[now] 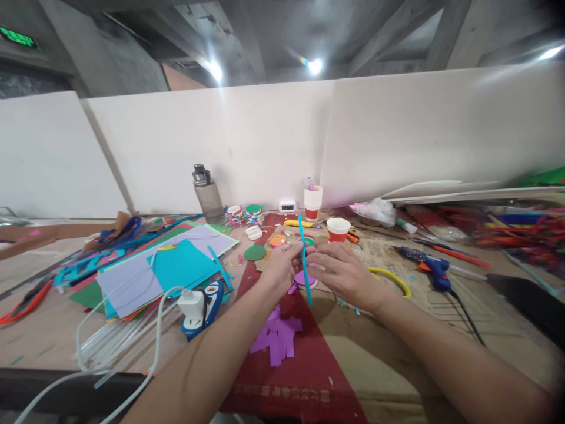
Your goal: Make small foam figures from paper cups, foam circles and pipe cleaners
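Note:
A narrow blue strip (308, 284) stands nearly upright between my hands over the table, slightly bent near its middle. My left hand (281, 266) pinches it between thumb and forefinger. From the other side my right hand (342, 272) reaches in with bent fingers, its fingertips closed at the strip. Just behind and below the fingers sits a purple disc (303, 279), partly covered by them. Purple paper strips (276, 338) lie in a loose pile on the red board nearer to me. A green disc (255, 253) rests left of my left hand.
Coloured sheets (183, 265) and a power strip (203, 309) with white cables lie left. A bottle (207, 194), a cup of pens (313, 203), a paper cup (338, 229) and a yellow utility knife (296, 224) stand or lie behind. Right lies a blue glue gun (435, 271).

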{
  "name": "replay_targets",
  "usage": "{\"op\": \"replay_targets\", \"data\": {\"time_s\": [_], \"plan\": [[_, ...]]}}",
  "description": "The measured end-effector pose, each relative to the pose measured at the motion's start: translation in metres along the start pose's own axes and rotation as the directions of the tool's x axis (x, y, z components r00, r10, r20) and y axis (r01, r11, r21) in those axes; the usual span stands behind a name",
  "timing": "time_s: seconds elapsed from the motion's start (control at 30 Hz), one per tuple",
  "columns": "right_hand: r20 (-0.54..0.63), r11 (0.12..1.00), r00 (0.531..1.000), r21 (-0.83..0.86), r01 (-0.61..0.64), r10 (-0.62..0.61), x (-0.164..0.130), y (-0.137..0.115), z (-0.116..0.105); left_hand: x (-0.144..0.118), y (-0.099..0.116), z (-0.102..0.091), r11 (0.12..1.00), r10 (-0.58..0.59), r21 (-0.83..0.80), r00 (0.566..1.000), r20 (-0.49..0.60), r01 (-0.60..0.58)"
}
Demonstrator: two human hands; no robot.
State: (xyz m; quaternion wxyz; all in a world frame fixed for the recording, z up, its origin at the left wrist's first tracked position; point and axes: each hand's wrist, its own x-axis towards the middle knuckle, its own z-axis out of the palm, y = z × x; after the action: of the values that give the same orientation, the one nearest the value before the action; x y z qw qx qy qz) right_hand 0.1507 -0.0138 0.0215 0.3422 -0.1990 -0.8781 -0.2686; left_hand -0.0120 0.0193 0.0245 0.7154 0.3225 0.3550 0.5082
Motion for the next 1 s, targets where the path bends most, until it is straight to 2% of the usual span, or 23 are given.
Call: {"op": "replay_targets", "data": {"time_s": [0.23, 0.37, 0.43, 0.53, 0.6, 0.63, 0.7, 0.77, 0.8, 0.87, 1.0], "plan": [[-0.027, 0.998, 1.000, -0.057, 0.015, -0.017, 0.003, -0.002, 0.000, 0.002, -0.005, -0.002, 0.998, 0.069, 0.004, 0.994, 0.082, -0.069], [-0.068, 0.999, 0.997, 0.007, 0.032, -0.031, 0.000, -0.002, 0.005, 0.001, -0.010, -0.003, 0.997, 0.074, 0.007, 0.990, 0.116, -0.075], [-0.084, 0.995, 0.996, 0.091, -0.029, 0.036, -0.001, -0.004, 0.007, -0.002, -0.008, -0.001, 0.998, 0.066, -0.006, 0.989, 0.134, -0.066], [-0.081, 0.944, 0.972, 0.265, -0.194, 0.223, 0.000, -0.008, 0.009, -0.005, -0.002, 0.002, 0.996, 0.088, -0.026, 0.989, 0.116, -0.085], [-0.061, 0.862, 0.925, 0.390, -0.322, 0.374, 0.002, -0.010, 0.010, -0.007, 0.001, 0.003, 0.992, 0.128, -0.002, 0.988, 0.091, -0.128], [-0.041, 0.804, 0.887, 0.443, -0.396, 0.459, 0.003, -0.011, 0.010, -0.007, 0.002, 0.003, 0.989, 0.145, 0.020, 0.986, 0.083, -0.147], [0.015, 0.659, 0.779, 0.523, -0.540, 0.627, 0.005, -0.013, 0.011, -0.008, 0.000, 0.002, 0.983, 0.164, 0.067, 0.983, 0.082, -0.169], [0.064, 0.507, 0.660, 0.586, -0.632, 0.749, 0.006, -0.012, 0.011, -0.008, -0.003, 0.001, 0.980, 0.161, 0.104, 0.982, 0.098, -0.171], [0.079, 0.444, 0.609, 0.612, -0.655, 0.789, 0.006, -0.012, 0.012, -0.008, -0.005, 0.001, 0.977, 0.159, 0.124, 0.982, 0.104, -0.171], [0.101, 0.352, 0.536, 0.650, -0.673, 0.838, 0.006, -0.010, 0.013, -0.008, -0.008, 0.001, 0.968, 0.158, 0.176, 0.981, 0.113, -0.176], [0.171, 0.237, 0.455, 0.667, -0.706, 0.874, 0.006, -0.005, 0.015, -0.010, -0.011, 0.002, 0.943, 0.190, 0.249, 0.971, 0.145, -0.221]]}}
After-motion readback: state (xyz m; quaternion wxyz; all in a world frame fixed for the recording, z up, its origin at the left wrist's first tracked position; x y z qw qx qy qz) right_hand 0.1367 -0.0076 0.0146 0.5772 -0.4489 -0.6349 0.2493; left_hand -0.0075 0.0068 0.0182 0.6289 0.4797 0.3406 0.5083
